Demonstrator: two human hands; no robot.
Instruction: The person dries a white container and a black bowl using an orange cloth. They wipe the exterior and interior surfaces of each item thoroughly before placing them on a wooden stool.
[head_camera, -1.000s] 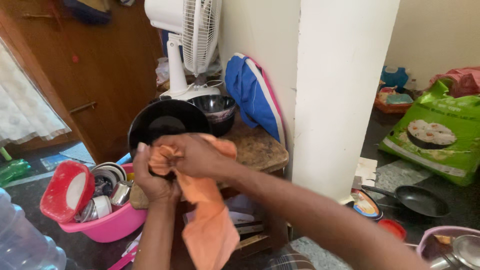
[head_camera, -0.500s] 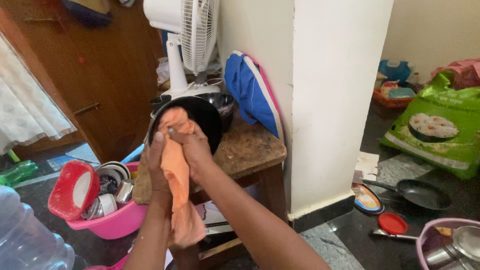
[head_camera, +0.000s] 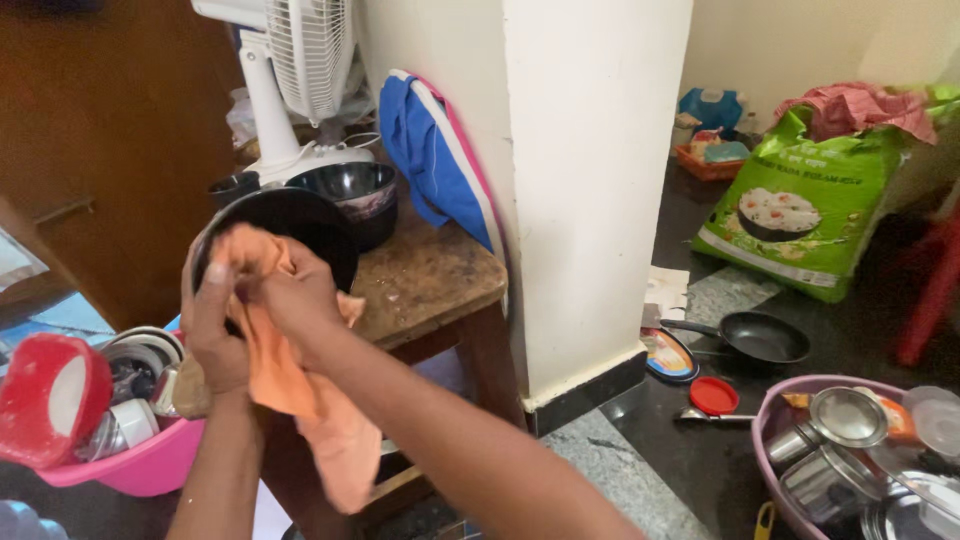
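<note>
I've got the round black shallow metal pan (head_camera: 290, 225) held up on edge over the worn wooden stool (head_camera: 430, 285), in front of the steel bowl (head_camera: 352, 190) & white fan (head_camera: 300, 80). Left hand (head_camera: 212, 325) is clamped round the pan's lower-left rim, fingers curled. Right hand (head_camera: 290, 295) is pressed flat-ish, bunching the soft orange cloth (head_camera: 320, 420) vs the pan face. Pan looks stiff, light, prob slick if wet; I'd grip the rim, both sides. Cloth is limp, hangs loose below.
</note>
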